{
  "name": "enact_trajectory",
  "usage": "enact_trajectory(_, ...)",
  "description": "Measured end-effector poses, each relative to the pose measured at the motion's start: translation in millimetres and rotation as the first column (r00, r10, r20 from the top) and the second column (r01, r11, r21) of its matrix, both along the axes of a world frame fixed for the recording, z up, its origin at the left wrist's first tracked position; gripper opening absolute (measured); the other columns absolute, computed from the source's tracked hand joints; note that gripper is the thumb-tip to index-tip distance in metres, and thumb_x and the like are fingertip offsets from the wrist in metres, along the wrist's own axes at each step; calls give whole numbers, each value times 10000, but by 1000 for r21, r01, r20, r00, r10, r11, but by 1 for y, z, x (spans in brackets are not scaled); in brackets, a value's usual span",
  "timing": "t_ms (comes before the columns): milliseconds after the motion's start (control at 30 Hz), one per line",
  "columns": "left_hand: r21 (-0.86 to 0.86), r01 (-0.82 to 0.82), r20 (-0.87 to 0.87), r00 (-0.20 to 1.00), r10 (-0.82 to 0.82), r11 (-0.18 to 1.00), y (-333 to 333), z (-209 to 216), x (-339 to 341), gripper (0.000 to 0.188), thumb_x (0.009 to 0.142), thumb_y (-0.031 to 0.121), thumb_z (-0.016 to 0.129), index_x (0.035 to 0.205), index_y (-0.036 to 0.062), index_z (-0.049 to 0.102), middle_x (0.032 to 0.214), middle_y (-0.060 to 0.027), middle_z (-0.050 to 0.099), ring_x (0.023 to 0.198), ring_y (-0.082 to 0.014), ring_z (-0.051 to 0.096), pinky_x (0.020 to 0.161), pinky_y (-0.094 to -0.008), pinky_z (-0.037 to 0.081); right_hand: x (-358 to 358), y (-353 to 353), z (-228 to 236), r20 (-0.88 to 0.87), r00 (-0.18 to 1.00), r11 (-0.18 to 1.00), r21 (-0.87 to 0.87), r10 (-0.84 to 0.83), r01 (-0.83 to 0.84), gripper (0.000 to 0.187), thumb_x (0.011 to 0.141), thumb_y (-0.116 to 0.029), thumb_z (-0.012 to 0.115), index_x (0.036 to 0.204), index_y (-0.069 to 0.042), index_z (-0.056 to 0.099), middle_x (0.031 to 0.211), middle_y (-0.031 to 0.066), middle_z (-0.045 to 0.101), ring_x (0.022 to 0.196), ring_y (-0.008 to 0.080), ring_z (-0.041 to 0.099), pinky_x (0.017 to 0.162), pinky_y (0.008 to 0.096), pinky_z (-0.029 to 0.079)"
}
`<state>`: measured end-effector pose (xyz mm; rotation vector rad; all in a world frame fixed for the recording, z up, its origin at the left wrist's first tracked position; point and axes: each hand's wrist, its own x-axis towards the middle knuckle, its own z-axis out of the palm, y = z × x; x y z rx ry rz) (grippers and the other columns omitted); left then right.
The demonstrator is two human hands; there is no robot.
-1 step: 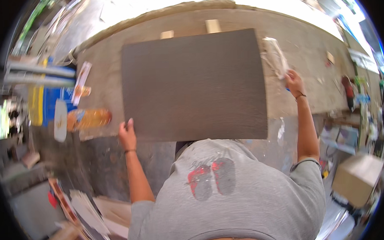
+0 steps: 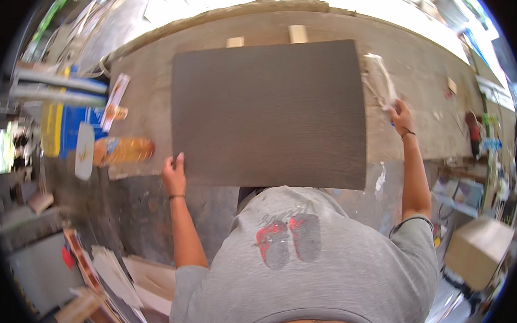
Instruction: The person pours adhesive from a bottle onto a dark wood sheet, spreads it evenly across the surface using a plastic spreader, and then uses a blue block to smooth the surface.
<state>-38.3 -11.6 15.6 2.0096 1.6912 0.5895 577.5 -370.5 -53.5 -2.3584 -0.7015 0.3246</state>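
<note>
A large dark brown rectangular panel (image 2: 268, 115) lies in front of me, its near edge close to my shirt. My left hand (image 2: 174, 174) is closed on the panel's left edge near the lower corner, thumb on top and the other fingers partly hidden. Off the panel's right side, my right hand (image 2: 403, 120) is closed at the lower end of a crumpled whitish cloth or bag (image 2: 383, 78). A small blue bit shows under its fingers; what it grips is not plain.
Two pale wood pieces (image 2: 298, 34) stick out past the panel's far edge on the worktable (image 2: 428, 90). Left of it lie a bottle of amber liquid (image 2: 132, 151) and a pale strip (image 2: 116, 102). A red-and-black tool (image 2: 473, 132) lies far right; a cardboard box (image 2: 479, 250) stands lower right.
The whole view has shifted slightly, so the panel and table things appear a little farther right. Both hands keep their places beside the panel.
</note>
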Motion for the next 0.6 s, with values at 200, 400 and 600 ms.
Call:
enact_trajectory(200,-242,93,244,969,-32,966,7,-4,-31,409,811,379,702,768,6,540,652,1,485,624,-106,393,568,-281,379,58,-37,-90,158,987,983,-179,-15,44,487,671,-96,607,1153,-87,540,1152,168,578,1061,354,546,903,400,427)
enact_trajectory(400,-292,291,530,842,-99,911,4,-12,-39,273,870,271,652,842,11,575,738,30,524,693,-52,414,637,-222,383,61,3,22,193,916,897,351,-352,270,510,642,-53,660,1138,-120,563,1073,68,610,935,204,590,814,319,465)
enact_trajectory(600,-309,392,671,735,-94,867,12,-16,-32,213,910,212,591,912,-1,581,804,12,575,750,-58,473,696,-221,404,-155,160,187,596,787,929,178,161,-324,455,753,64,553,1187,-71,570,1164,125,595,1069,263,575,924,345,451)
